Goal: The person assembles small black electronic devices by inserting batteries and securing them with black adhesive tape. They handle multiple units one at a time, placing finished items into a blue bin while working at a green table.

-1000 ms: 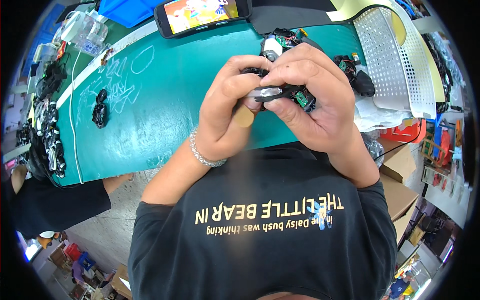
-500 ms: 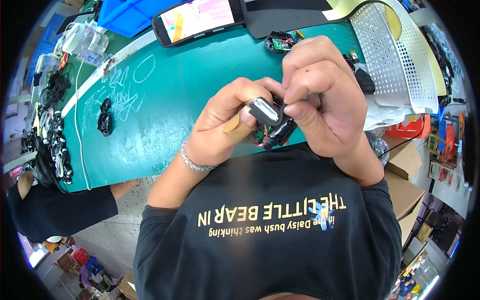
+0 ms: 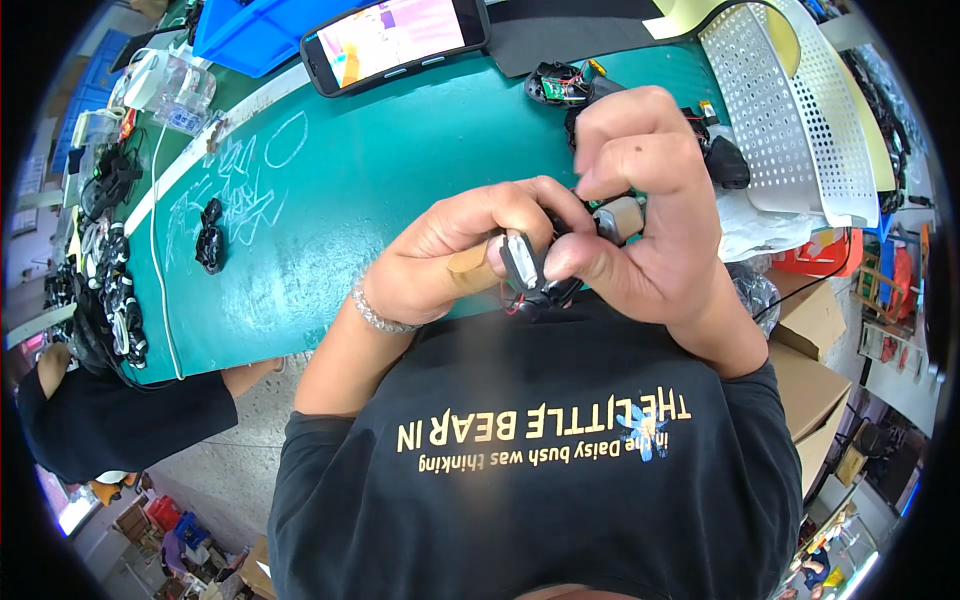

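Note:
My left hand is closed around a small black electronic assembly with thin red wires, held just above the table edge close to my body. A black-rimmed oblong piece with a white middle is tilted up on its near side, under my left thumb. My right hand is curled over the same assembly from the right. Its thumb presses beside the black-rimmed piece, and its index finger bends toward the far side. Partly behind the right thumb shows a beige-grey block. My fingers hide much of the assembly.
Opened black housings with green boards lie beyond my right hand, near a perforated metal tray. A phone and blue bin are at the back. A coiled black cable lies left; another person sits at lower left.
The assembly has turned, and its black-rimmed piece now stands more upright and slightly lower. My right thumb has shifted left and down, opening a gap from the index finger that shows the beige-grey block.

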The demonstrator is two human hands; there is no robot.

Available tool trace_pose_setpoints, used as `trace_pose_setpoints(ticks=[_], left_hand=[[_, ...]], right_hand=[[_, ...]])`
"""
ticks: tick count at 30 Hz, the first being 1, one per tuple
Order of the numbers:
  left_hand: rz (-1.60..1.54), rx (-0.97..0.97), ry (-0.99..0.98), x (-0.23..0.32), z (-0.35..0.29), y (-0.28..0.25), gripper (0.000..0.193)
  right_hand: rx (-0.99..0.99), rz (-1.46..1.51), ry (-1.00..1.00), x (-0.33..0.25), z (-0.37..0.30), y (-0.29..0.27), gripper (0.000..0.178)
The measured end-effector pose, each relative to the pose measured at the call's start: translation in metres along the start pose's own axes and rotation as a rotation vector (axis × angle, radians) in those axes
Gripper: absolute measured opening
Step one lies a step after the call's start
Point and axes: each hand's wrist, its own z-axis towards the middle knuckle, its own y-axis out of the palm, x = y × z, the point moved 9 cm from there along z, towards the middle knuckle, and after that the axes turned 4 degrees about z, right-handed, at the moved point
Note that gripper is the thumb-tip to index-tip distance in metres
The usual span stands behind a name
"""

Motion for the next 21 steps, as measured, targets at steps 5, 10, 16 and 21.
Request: trace_pose_setpoints(ticks=[5,10,16,21], left_hand=[[0.190,0.129,0.038,0.005,0.001,-0.008,0.017],[0.518,0.206,0.059,0.013,0.002,-0.011,0.011],[0.716,0.251,0.113,0.018,0.003,-0.012,0.016],[0.626,0.301,0.121,0.013,0.000,-0.019,0.021]], right_hand=[[-0.115,-0.151,-0.077,0.002,-0.005,0.004,0.037],[-0.125,-0.157,0.000,0.004,-0.005,0.005,0.034],[-0.088,-0.107,0.120,0.013,-0.012,0.007,0.027],[-0.046,-0.118,0.088,0.011,-0.012,0.002,0.024]])
